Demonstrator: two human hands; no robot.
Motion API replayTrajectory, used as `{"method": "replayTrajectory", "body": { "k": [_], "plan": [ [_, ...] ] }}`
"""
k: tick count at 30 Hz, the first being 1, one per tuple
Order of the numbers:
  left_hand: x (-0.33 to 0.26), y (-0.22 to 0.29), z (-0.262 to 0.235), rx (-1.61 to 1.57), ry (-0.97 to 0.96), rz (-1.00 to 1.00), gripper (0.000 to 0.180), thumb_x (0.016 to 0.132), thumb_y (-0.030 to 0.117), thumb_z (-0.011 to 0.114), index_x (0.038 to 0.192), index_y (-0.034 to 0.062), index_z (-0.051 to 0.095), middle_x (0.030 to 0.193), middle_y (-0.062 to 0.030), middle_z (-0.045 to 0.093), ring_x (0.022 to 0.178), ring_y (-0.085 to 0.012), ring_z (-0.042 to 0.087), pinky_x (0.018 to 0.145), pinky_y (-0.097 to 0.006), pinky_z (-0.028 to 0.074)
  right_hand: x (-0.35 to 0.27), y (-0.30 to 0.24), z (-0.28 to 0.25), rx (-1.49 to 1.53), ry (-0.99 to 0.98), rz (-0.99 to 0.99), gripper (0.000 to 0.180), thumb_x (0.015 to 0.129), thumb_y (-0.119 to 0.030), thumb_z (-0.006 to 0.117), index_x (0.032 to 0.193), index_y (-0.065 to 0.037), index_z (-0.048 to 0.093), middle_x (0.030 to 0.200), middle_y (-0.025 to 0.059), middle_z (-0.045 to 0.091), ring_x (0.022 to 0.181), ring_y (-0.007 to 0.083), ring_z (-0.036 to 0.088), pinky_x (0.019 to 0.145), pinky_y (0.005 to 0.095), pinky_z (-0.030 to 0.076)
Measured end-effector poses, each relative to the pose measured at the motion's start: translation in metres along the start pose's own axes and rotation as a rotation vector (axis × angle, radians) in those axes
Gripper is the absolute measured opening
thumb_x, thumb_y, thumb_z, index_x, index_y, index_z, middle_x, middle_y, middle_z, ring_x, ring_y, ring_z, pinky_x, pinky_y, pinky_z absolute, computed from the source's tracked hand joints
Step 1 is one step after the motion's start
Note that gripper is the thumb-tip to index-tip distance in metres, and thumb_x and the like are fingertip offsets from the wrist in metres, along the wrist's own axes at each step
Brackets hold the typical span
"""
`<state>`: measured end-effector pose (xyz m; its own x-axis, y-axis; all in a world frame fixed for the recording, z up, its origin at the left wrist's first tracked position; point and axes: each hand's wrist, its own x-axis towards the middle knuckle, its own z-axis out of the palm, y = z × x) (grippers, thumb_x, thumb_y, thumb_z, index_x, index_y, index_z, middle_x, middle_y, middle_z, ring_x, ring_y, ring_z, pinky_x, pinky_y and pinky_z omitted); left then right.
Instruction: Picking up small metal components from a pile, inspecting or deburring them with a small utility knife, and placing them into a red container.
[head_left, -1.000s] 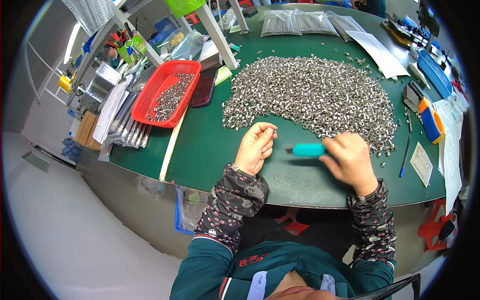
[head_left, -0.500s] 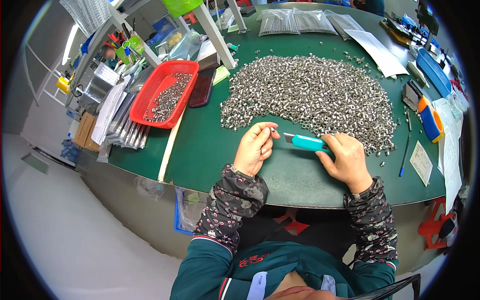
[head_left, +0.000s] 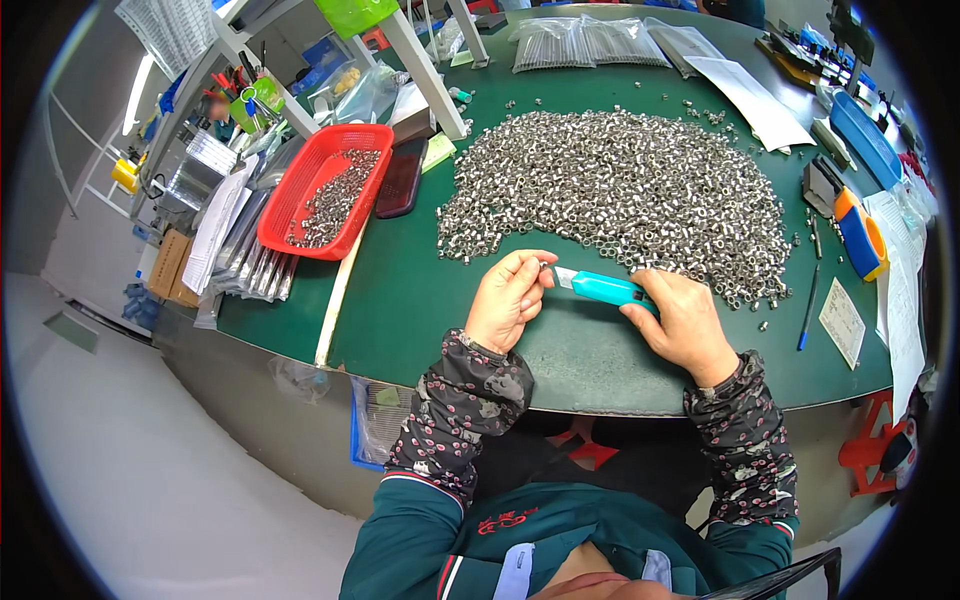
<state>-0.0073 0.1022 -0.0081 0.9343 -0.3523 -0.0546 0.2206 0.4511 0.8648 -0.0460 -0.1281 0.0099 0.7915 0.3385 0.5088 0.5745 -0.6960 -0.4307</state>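
Observation:
Between thumb and fingers, my left hand [head_left: 508,300] pinches a small metal ring [head_left: 544,265], partly hidden by the fingertips. My right hand [head_left: 683,320] grips a turquoise utility knife [head_left: 608,289]. Its blade is out, pointing left, with the tip right beside the ring; whether they touch I cannot tell. Just beyond both hands a broad heap of small shiny metal rings [head_left: 620,185] spreads over the green table [head_left: 400,300]. A red plastic basket [head_left: 283,190] at the left holds more of these small metal pieces.
A dark phone [head_left: 401,178] lies beside the basket, near stacked bagged parts [head_left: 255,250]. Plastic bags of rods [head_left: 590,45] lie at the far edge. Rightward are a blue pen [head_left: 808,312], a paper card [head_left: 842,322], an orange-and-blue tool [head_left: 862,238] and a blue tray [head_left: 866,140].
My right hand has moved slightly left, bringing the knife's blade from a gap away to right beside the ring. My left hand stays nearly in place.

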Motion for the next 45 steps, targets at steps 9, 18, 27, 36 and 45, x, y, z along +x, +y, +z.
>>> {"method": "replayTrajectory", "body": {
  "k": [9, 18, 27, 36, 45],
  "plan": [
    [-0.0005, 0.0013, 0.0024, 0.012, 0.034, -0.029, 0.017, 0.093, 0.014, 0.046, 0.101, 0.0015, 0.054, 0.077, -0.0022, 0.052, 0.048, -0.0008, 0.033, 0.039, -0.014, 0.025, 0.0011, -0.0014, 0.0024, 0.021, -0.067, 0.035, 0.023, 0.079, -0.024, 0.061, 0.087, -0.005, 0.053, 0.07, 0.012, 0.057, 0.064, 0.0303, 0.057, 0.057, 0.0398, 0.044],
    [0.0018, -0.0025, 0.0032, 0.035, 0.066, 0.029, 0.013, 0.09, 0.012, 0.052, 0.099, 0.003, 0.052, 0.077, -0.0014, 0.054, 0.045, -0.0004, 0.032, 0.038, -0.015, 0.023, 0.0019, -0.0011, 0.0013, 0.063, -0.131, 0.087, 0.022, 0.082, -0.024, 0.057, 0.086, -0.003, 0.054, 0.07, 0.015, 0.058, 0.064, 0.0333, 0.058, 0.057, 0.0416, 0.045],
    [0.0008, -0.0043, 0.005, 0.101, 0.071, 0.058, 0.011, 0.089, 0.012, 0.053, 0.096, 0.0038, 0.054, 0.073, -0.001, 0.053, 0.045, 0.0002, 0.031, 0.038, -0.015, 0.022, 0.002, -0.0009, 0.0023, 0.106, -0.155, 0.112, 0.021, 0.084, -0.025, 0.055, 0.087, -0.005, 0.054, 0.069, 0.0152, 0.058, 0.064, 0.0339, 0.058, 0.057, 0.0426, 0.045],
    [0.0019, -0.0035, 0.0013, 0.049, 0.131, 0.015, 0.012, 0.09, 0.014, 0.052, 0.091, 0.0023, 0.055, 0.071, -0.0013, 0.052, 0.046, -0.0005, 0.032, 0.039, -0.015, 0.023, 0.002, -0.003, 0.0029, -0.127, 0.183, 0.016, 0.027, 0.075, -0.021, 0.065, 0.094, -0.004, 0.053, 0.071, 0.0088, 0.055, 0.064, 0.0255, 0.058, 0.056, 0.0361, 0.045],
    [0.0012, -0.0036, 0.0012, 0.009, 0.108, 0.014, 0.015, 0.091, 0.016, 0.05, 0.092, 0.0023, 0.055, 0.072, -0.0013, 0.051, 0.046, -0.0006, 0.033, 0.039, -0.015, 0.024, -0.0015, -0.0024, 0.0073, -0.051, -0.02, 0.004, 0.024, 0.078, -0.021, 0.063, 0.093, -0.006, 0.053, 0.07, 0.0096, 0.055, 0.062, 0.0274, 0.057, 0.055, 0.038, 0.045]
  ]
}}
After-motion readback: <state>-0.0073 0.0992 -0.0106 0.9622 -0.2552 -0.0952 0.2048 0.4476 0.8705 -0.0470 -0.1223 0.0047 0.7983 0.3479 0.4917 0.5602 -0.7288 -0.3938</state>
